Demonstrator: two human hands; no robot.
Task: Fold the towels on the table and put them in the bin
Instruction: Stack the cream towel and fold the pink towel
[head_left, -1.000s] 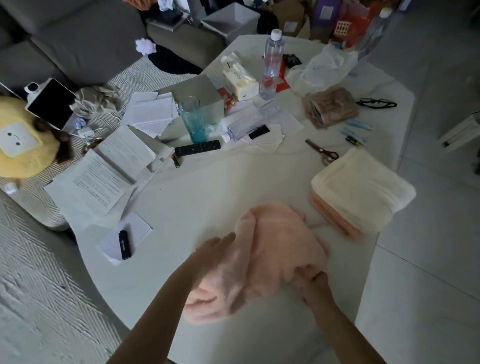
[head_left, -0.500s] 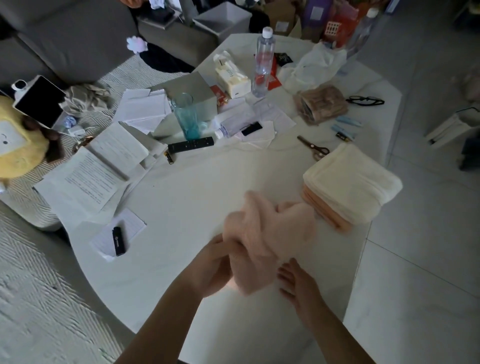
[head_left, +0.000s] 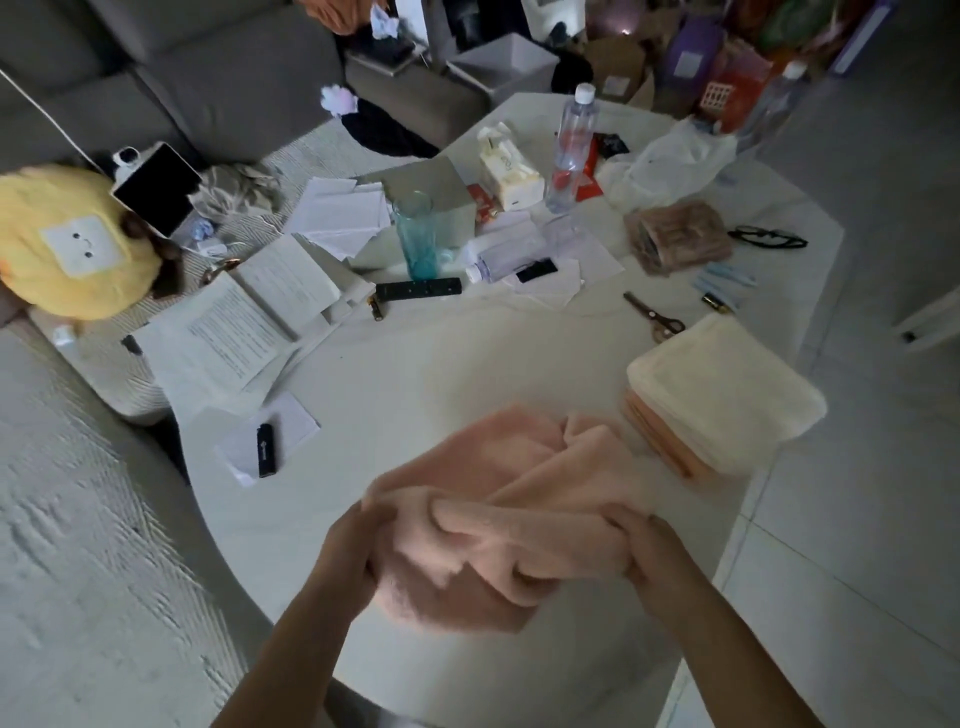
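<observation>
A crumpled pink towel is held above the near part of the white table. My left hand grips its left edge and my right hand grips its right edge, the cloth bunched and sagging between them. To the right, at the table's edge, sits a stack of folded towels, cream on top and orange below. A grey bin stands on the floor beyond the table's far end.
Papers, a black lighter, a remote, a teal glass, scissors, a water bottle, a tissue box, glasses and a plastic bag clutter the far table. A sofa stands at left.
The pink towel lay bunched on the table; both hands gathered it, lifted it and now stretch it out between them by its edges.
</observation>
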